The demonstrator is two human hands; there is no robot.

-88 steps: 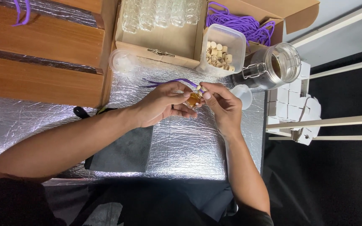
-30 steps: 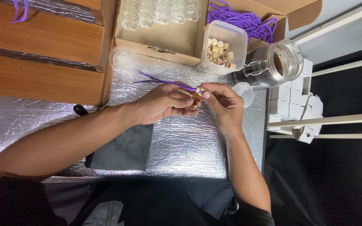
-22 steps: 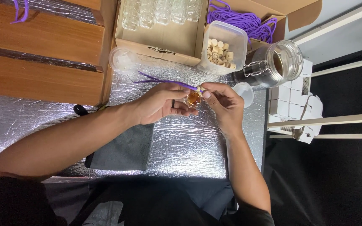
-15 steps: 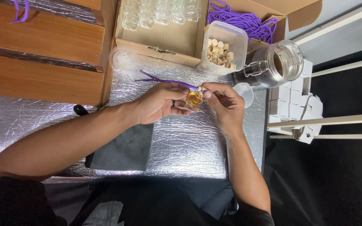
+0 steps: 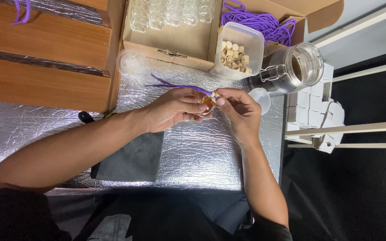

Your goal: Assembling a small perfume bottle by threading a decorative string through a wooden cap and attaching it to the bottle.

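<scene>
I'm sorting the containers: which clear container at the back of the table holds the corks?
The square plastic tub beside the purple cords; the round clip-top glass jar holds dark liquid instead.

The small amber bottle (image 5: 207, 103) is mostly hidden between the fingers of the left hand (image 5: 173, 109) and the right hand (image 5: 240, 111), so its shape is hard to tell. The top edge cuts off the cardboard box (image 5: 175, 38) and its row of clear bottles (image 5: 170, 11), and the purple cord (image 5: 175, 85) disappears into the left hand's grasp
</scene>
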